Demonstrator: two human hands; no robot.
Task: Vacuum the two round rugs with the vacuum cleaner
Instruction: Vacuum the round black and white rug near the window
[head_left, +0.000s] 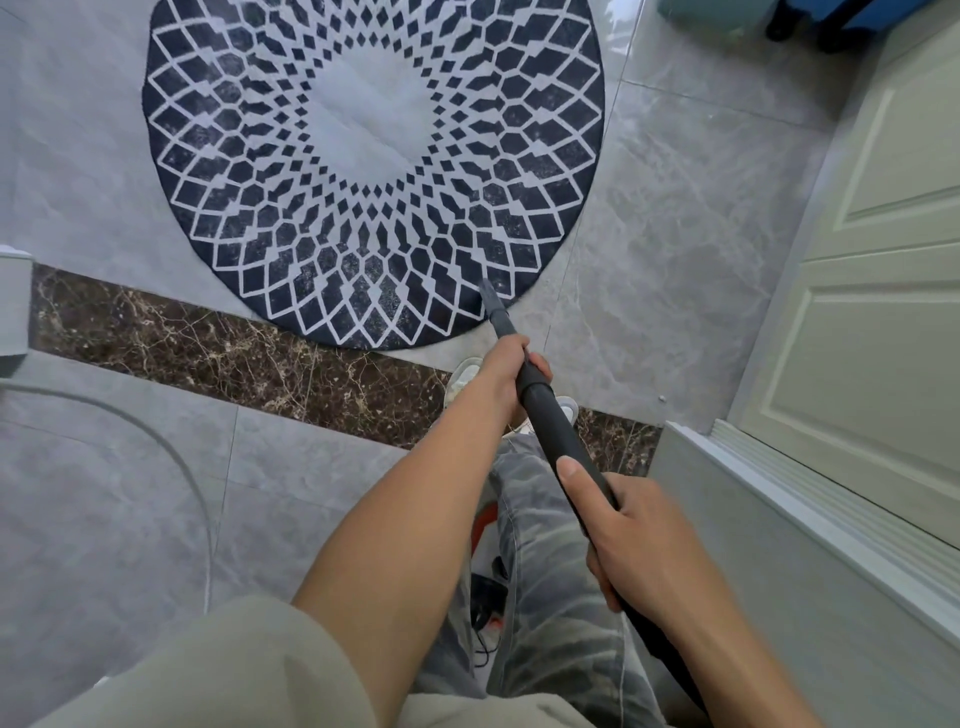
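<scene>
- Overhead, a white door (883, 260) hems the right side; a blue suitcase (857, 21) stands far right.
- Left hand (506, 374) and right hand (639, 540) both clench the vacuum wand (550, 421), its tip on the near-right edge of the round rug (374, 171).
- Open grey tile (78, 156) lies left, crossed by a brown marble strip (208, 338).

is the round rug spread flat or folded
Spread flat: the round rug lies on the tile floor, pattern unbroken, no visible edge turned over; top edge out of frame.
</scene>
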